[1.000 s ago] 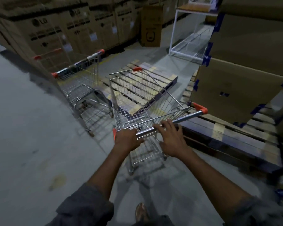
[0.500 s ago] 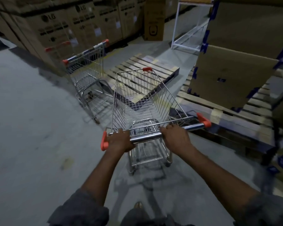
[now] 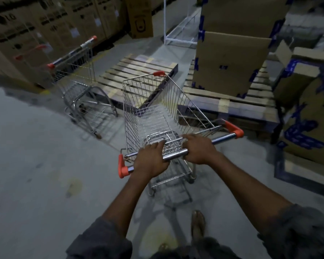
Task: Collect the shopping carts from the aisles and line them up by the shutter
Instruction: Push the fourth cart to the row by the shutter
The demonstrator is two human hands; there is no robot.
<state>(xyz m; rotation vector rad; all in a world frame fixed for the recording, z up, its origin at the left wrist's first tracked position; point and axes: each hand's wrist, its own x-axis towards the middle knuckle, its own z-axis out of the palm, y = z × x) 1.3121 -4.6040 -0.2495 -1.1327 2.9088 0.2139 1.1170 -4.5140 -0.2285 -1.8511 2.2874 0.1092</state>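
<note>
Grey concrete floor (image 3: 36,165), chrome wire cart (image 3: 153,124)

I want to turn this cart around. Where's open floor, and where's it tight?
Bare floor lies left of the held cart, nearer than the parked cart. Ahead and right it is crowded with pallets and stacked boxes.

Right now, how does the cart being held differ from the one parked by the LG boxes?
The held cart has the left hand and right hand gripping its handle; the parked cart is untouched. The held cart's handle faces the person, while the parked cart's handle faces the stacked boxes. Both are chrome wire carts with orange handle ends.
</note>
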